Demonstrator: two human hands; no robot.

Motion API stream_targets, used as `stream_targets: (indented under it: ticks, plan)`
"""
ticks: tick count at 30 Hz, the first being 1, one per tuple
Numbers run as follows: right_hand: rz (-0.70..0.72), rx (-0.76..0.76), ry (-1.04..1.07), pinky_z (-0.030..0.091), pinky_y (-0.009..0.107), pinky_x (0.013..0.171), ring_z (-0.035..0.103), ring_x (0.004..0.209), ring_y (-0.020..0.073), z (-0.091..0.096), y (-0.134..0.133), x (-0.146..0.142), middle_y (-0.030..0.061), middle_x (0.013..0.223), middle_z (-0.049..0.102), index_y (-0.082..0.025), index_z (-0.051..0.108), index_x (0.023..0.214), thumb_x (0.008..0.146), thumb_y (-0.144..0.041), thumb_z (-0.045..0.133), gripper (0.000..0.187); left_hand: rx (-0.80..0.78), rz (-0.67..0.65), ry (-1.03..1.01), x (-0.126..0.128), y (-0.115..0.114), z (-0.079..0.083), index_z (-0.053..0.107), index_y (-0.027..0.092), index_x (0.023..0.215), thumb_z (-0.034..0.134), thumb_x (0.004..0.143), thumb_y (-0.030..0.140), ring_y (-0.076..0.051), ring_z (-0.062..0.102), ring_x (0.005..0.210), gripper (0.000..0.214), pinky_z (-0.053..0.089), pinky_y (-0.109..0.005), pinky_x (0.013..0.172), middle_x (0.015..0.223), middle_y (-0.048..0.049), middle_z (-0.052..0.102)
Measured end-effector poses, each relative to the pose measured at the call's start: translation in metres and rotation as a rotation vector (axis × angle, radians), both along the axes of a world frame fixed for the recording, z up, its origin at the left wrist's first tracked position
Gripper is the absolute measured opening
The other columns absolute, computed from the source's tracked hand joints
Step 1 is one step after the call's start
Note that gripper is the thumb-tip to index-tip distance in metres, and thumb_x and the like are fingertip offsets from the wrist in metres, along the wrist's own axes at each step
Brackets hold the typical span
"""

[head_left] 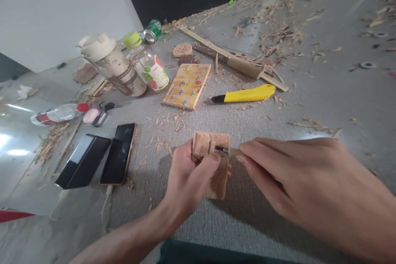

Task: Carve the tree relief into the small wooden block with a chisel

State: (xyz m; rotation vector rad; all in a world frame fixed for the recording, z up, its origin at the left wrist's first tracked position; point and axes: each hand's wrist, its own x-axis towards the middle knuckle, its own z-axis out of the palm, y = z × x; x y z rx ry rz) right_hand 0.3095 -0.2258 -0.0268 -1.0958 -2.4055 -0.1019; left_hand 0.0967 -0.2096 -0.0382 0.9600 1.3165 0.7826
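Observation:
My left hand point(190, 177) is closed around a small pale wooden block point(213, 142), holding it just above the grey mat. My right hand point(297, 177) pinches a thin carving tool point(227, 150) whose metal tip rests against a notch cut in the block's top face. The two hands meet at the block near the middle of the view. The lower part of the block is covered by my left fingers.
A yellow utility knife point(247, 94) lies beyond the block. A patterned wooden board point(187, 86), a lidded cup point(111, 64), a bottle point(148, 66), a can point(152, 30), two phones point(119, 153), long sticks point(235, 62) and wood shavings lie around.

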Motion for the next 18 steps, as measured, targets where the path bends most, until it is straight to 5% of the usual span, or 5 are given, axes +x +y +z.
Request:
stream_targets:
  ticks: [18]
  plan:
    - [0.028, -0.144, 0.090, 0.032, 0.035, 0.051, 0.053, 0.047, 0.0132, -0.0011, 0.0085, 0.0049, -0.0061, 0.065, 0.058, -0.024, 0.061, 0.089, 0.117, -0.019, 0.050, 0.031, -0.012, 0.009, -0.080, -0.0027, 0.0009, -0.0002, 0.076, 0.019, 0.082, 0.077, 0.083, 0.029, -0.018, 0.075, 0.062, 0.010, 0.058, -0.023, 0.056, 0.074, -0.0031, 0.078]
